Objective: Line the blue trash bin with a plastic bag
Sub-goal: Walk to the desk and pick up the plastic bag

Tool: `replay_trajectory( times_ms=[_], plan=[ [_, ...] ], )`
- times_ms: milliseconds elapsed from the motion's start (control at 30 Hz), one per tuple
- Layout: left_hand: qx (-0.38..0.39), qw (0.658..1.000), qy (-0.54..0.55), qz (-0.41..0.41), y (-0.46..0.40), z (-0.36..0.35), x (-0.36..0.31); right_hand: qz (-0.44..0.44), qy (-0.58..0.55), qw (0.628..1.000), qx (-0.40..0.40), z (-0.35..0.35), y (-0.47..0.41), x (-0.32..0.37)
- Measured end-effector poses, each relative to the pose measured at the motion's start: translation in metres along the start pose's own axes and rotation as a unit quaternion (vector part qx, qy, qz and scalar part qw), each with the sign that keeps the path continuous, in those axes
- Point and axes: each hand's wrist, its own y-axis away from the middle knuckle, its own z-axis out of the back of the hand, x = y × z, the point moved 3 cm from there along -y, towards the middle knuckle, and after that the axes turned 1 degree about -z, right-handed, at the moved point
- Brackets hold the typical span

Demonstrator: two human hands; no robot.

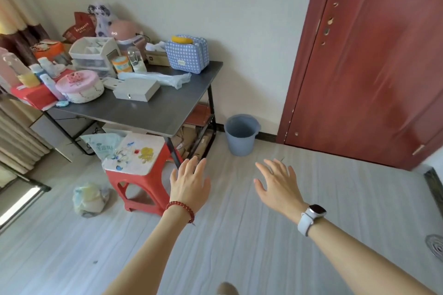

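Note:
The blue trash bin (241, 135) stands upright on the floor by the wall, between the table leg and the red door, with no bag visible inside. A rolled, pale clear plastic bag (155, 77) lies on the grey table. My left hand (190, 183), with a red bead bracelet on the wrist, is held out over the floor, fingers spread, holding nothing. My right hand (278, 185), with a white watch, is likewise spread and holds nothing. Both hands hover well short of the bin.
The grey table (167, 108) carries boxes, bottles, a checked blue bag (188, 55) and a grey case (136, 90). A red stool (141, 175) stands in front of it, a tied full bag (90, 199) beside it. The red door (374, 67) is at right.

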Motion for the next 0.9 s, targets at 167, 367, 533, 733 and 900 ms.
replay_trajectory(
  times_ms=[167,367,533,733,900],
  plan=[
    [0.032,0.999,0.001,0.039,-0.11,-0.023,0.027,0.011,0.003,1.0,0.016,-0.009,-0.121,-0.011],
    [0.035,0.998,0.007,0.049,-0.269,-0.039,0.058,0.024,0.023,0.999,0.022,-0.017,-0.28,-0.017],
    [0.036,0.998,0.004,0.057,-0.401,-0.029,0.083,0.039,0.059,0.997,0.04,-0.013,-0.409,-0.003],
    [0.065,0.992,0.009,0.109,-0.504,-0.036,0.117,0.063,0.049,0.996,0.047,-0.022,-0.532,0.013],
    [0.112,0.972,0.019,0.205,-0.551,-0.071,0.157,0.159,0.015,0.987,0.036,-0.052,-0.634,0.05]
  ],
)
